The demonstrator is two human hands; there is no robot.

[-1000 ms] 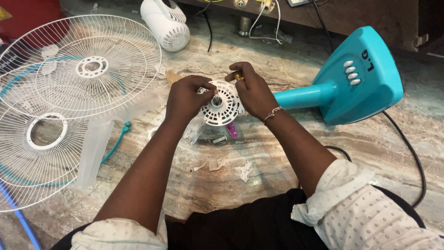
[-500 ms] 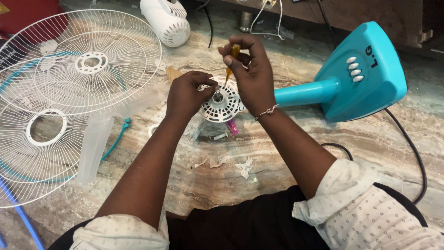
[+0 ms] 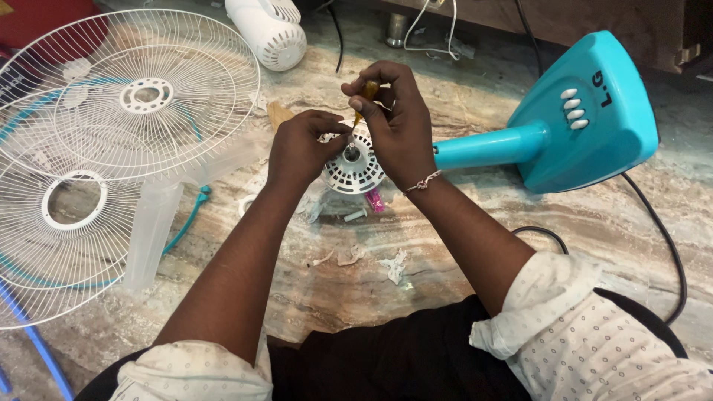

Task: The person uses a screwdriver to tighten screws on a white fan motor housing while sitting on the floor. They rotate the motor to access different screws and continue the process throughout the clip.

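Note:
A white fan motor housing [image 3: 355, 172] with vent slots lies on the marble floor, joined to a teal fan stand [image 3: 564, 126] that lies on its side. My left hand [image 3: 303, 145] grips the housing's upper left edge. My right hand [image 3: 394, 119] holds a small screwdriver with an amber handle [image 3: 368, 92] upright, its tip down on the housing's centre. A thin bracelet sits on my right wrist.
Two white wire fan grilles [image 3: 111, 126] and a clear fan blade [image 3: 152, 223] lie at the left. A white motor cover [image 3: 269, 31] stands at the back. A black cable [image 3: 661, 245] curves at the right. Paper scraps [image 3: 394, 266] and small parts lie near my knees.
My right hand has lifted off the housing and now holds the screwdriver upright over its centre. My left hand stays on the housing.

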